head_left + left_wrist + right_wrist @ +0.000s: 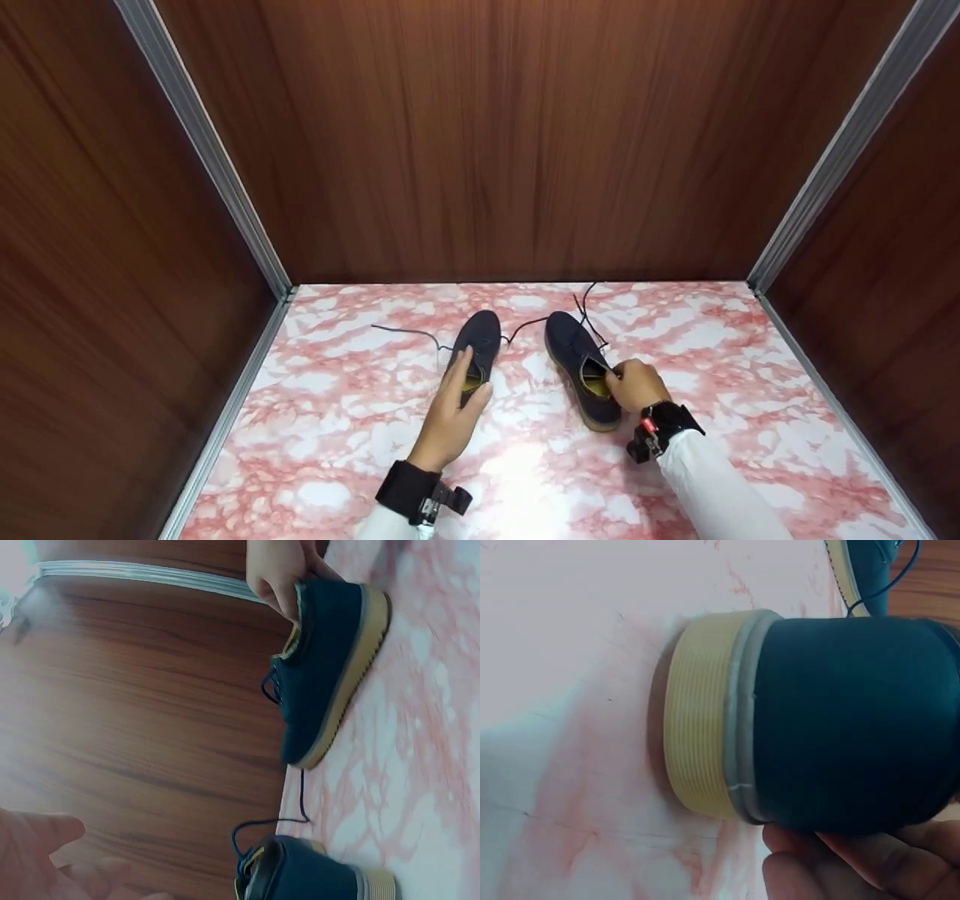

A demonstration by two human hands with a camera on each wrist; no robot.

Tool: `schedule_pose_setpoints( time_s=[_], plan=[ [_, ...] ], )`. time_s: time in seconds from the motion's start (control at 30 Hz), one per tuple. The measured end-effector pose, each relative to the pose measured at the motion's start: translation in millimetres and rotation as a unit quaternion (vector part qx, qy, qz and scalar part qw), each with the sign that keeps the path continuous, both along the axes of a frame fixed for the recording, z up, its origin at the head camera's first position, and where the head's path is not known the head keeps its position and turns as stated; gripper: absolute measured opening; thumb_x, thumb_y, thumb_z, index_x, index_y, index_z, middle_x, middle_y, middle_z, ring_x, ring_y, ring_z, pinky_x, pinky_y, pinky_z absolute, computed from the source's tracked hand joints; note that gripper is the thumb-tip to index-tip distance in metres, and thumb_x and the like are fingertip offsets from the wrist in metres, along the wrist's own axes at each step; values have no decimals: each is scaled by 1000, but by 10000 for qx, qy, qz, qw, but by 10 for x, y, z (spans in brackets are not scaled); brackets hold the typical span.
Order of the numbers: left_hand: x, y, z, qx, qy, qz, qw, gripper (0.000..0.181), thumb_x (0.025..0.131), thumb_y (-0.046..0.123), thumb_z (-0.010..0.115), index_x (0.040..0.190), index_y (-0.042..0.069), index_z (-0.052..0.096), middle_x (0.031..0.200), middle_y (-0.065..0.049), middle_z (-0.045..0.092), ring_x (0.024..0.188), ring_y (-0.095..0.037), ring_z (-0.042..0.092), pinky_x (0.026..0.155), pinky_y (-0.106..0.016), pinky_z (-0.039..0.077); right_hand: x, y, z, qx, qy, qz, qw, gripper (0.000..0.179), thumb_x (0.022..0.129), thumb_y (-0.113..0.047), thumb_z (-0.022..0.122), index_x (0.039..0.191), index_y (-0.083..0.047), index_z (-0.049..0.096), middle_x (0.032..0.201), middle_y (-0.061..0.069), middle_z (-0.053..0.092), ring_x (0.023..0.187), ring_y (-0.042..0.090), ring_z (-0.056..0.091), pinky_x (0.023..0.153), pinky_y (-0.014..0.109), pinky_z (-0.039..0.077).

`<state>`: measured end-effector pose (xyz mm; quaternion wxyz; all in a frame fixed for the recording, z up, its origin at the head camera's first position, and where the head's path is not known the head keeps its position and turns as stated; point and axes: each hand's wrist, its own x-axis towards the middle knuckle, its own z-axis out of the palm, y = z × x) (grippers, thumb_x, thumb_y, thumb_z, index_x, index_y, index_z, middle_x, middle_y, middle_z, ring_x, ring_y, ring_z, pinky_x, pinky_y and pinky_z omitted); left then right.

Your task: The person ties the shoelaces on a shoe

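Two dark navy lace-up shoes with tan soles are on the surface, toes pointing away from me. My right hand [637,384] grips the right shoe [574,349] at the side of its opening near the heel. In the right wrist view, the fingers [877,862] curl against the side of that shoe's heel [840,720]. Over the left shoe [480,330] is my left hand [456,412], its fingers extended and the thumb spread apart, partly covering the shoe's opening. The left wrist view shows this hand [45,855] apart from the left shoe's heel [307,877].
Loose laces trail from both shoes: one lace [405,330] runs left, another [525,326] stretches between the shoes. Beneath lies a red-and-white marbled surface [337,420]. Brown wood-grain panels [480,150] with metal corner strips [217,157] stand at the back and both sides.
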<state>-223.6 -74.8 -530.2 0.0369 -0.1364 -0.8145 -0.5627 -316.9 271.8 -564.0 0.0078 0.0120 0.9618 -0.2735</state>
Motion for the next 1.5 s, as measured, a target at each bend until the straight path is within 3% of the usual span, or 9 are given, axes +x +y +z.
schedule_pose_setpoints(
  time_s=[0.17,0.33,0.47,0.6,0.7,0.8,0.9,1.13,1.5],
  plan=[
    [-52,170,-26,419,-33,-374,9984,69,109,40,51,168,26,18,177,-7,16,164,-33,16,129,-60,24,28,-1,-29,24,208,-69,9998,25,99,-20,60,83,-7,74,77,10,70,73,26,64,67,39,49],
    [-117,381,-113,1261,-382,-413,9904,65,110,31,51,166,12,25,172,-18,27,157,-42,31,125,-57,36,74,-7,-44,1,290,-124,9995,26,99,-18,59,80,-7,72,77,11,69,73,27,63,67,42,49],
    [-188,525,-226,2133,-957,-266,9719,60,111,29,46,163,5,30,168,-28,31,152,-48,38,118,-63,42,130,-43,-33,-63,347,-161,9992,28,100,-18,59,77,-8,71,77,11,69,73,27,62,67,42,49],
    [-241,621,-345,2849,-1630,-49,9446,59,110,32,44,161,3,32,167,-32,28,151,-53,37,116,-70,40,192,-100,-34,-207,386,-162,9989,30,100,-16,59,74,-8,70,73,7,67,70,24,61,64,37,47],
    [-269,688,-423,3071,-2002,79,9303,61,109,35,46,159,3,33,167,-32,28,151,-54,36,116,-71,39,252,-138,-34,-346,433,-154,9983,31,100,-15,59,71,-9,69,69,4,64,66,21,58,61,33,44],
    [-280,759,-493,3085,-2274,124,9236,62,108,37,49,159,4,35,166,-30,31,150,-54,38,114,-72,40,333,-171,-32,-516,448,-166,9975,31,99,-13,60,71,-9,70,66,1,62,63,17,56,59,31,42],
    [-266,824,-562,2861,-2417,107,9271,64,106,37,53,159,6,36,163,-30,37,146,-53,44,111,-69,46,427,-208,-35,-693,421,-141,9966,30,99,-12,59,71,-8,72,66,1,62,61,16,55,57,30,42],
    [-193,909,-672,2204,-2212,-361,9493,67,103,32,62,160,6,37,155,-29,50,127,-42,63,96,-55,59,649,-377,-69,-720,508,18,9961,30,97,-10,61,68,-9,68,64,-1,60,60,14,54,57,29,44],
    [-101,876,-743,1751,-1818,-650,9654,69,97,14,71,157,3,40,145,-32,55,118,-34,67,91,-48,63,882,-609,-116,-406,785,579,9944,33,97,-10,65,65,-16,62,62,-3,58,59,12,53,55,30,44]
  ],
)
